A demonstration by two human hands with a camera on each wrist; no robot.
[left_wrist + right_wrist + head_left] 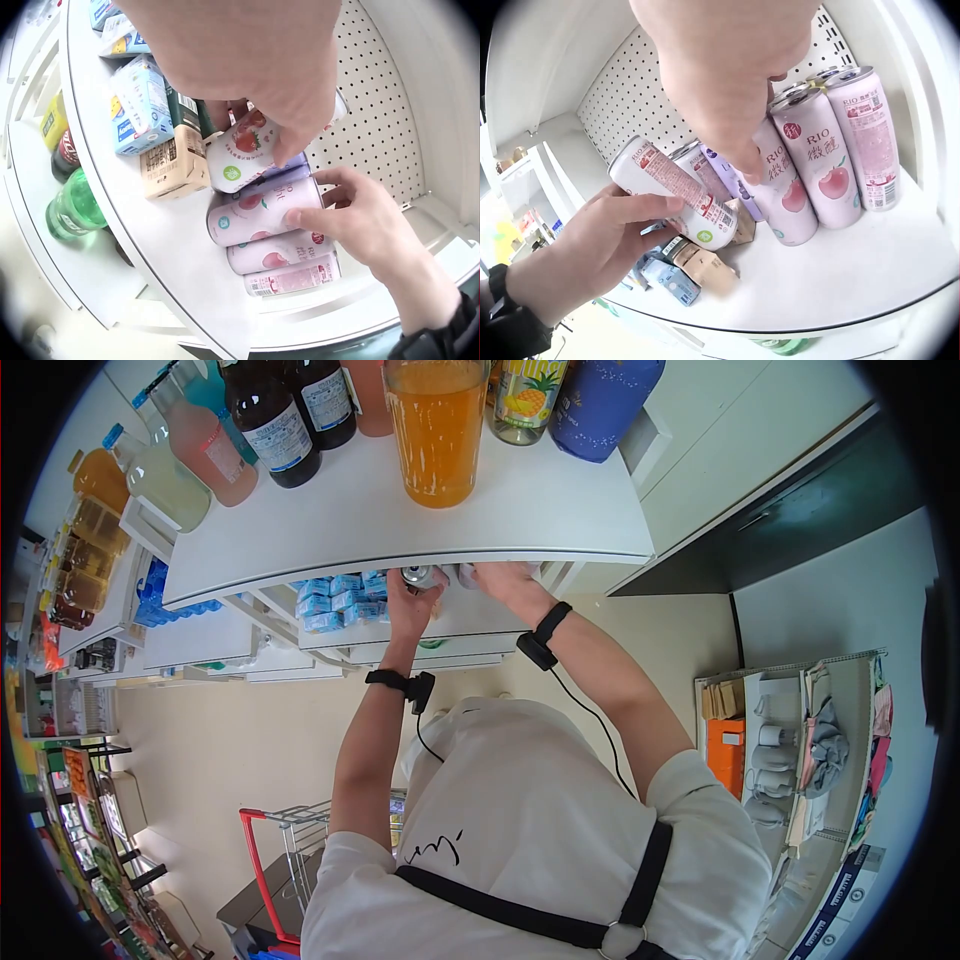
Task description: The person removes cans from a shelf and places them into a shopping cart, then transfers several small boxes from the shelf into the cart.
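Observation:
My left hand (412, 608) grips a white drink can with strawberries (241, 155), which is tilted above the shelf (810, 277) in the right wrist view. My right hand (367, 221) pinches a pink peach can (259, 213), its thumb on the printed side and its fingers round the far side. This can stands at the left end of a row of pink cans, beside another peach can (826, 161) and a can with a barcode (868, 142). A purple can (731, 176) stands between the two held cans, partly hidden.
Blue drink cartons (345, 600) and a beige carton (174, 165) are left of the cans. Perforated board (371, 112) backs the shelf. Overhead, the upper shelf (330, 525) carries bottles and an orange drink pitcher (438, 440). A red-handled cart (262, 870) stands at the person's left.

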